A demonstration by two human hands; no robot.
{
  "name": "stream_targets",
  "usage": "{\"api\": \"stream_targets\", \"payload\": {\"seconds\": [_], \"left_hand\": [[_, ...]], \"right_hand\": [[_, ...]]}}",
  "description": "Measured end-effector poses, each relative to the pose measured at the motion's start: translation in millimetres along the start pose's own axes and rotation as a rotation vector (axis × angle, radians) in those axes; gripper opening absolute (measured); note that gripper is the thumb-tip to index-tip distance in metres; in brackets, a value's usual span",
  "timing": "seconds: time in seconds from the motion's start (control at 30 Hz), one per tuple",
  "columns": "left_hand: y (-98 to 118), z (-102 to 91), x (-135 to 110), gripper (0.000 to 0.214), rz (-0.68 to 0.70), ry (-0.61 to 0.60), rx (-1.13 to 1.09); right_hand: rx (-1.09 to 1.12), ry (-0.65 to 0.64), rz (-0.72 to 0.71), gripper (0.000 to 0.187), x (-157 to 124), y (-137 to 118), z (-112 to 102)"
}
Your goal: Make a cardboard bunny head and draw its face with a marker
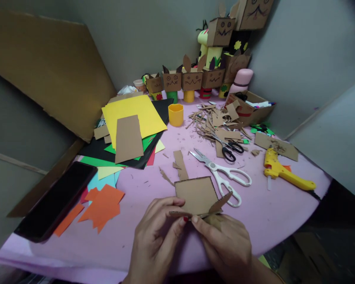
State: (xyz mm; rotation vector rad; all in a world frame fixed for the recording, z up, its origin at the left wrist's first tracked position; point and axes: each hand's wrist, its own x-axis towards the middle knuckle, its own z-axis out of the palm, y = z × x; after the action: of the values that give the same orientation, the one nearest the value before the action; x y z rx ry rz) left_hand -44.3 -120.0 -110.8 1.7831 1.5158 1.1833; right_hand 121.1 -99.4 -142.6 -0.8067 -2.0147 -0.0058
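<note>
Both hands meet at the near edge of a square brown cardboard piece (pixel 197 193), low in the middle of the view. My left hand (pixel 158 232) grips its near left corner, thumb and fingers closed. My right hand (pixel 229 238) pinches the near edge close to the left thumb, its other fingers curled underneath. A pointed, leaf-shaped cardboard ear (pixel 221 202) stands up at the right side of that edge. Another thin cardboard flap lies by the left fingers. The underside is hidden. White-handled scissors (pixel 225 173) lie open just beyond the piece, beside a narrow cardboard strip (pixel 181 165).
A yellow glue gun (pixel 284 173) lies right, near black-handled scissors (pixel 232 149) and cardboard scraps (pixel 213 120). At left are a phone (pixel 59 199), orange paper pieces (pixel 103 207) and stacked coloured sheets (pixel 136 110). A yellow cup (pixel 176 115) and several cardboard animal figures (pixel 192 80) stand behind.
</note>
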Motion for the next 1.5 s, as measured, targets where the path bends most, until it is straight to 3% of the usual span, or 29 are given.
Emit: {"api": "stream_targets", "payload": {"seconds": [0.7, 1.27, 1.5], "left_hand": [[9.6, -7.4, 9.1, 0.013, -0.039, -0.076, 0.034], [8.8, -1.8, 5.1, 0.012, -0.146, -0.025, -0.086], [8.0, -6.1, 7.1, 0.017, -0.018, -0.069, 0.016]], "right_hand": [[0.009, 0.041, 0.002, 0.018, -0.7, -1.8, 2.0], [0.003, 0.036, -0.011, 0.017, -0.4, -1.2, 1.8], [-0.004, 0.049, -0.007, 0.02, 1.1, -1.7, 2.4]]}}
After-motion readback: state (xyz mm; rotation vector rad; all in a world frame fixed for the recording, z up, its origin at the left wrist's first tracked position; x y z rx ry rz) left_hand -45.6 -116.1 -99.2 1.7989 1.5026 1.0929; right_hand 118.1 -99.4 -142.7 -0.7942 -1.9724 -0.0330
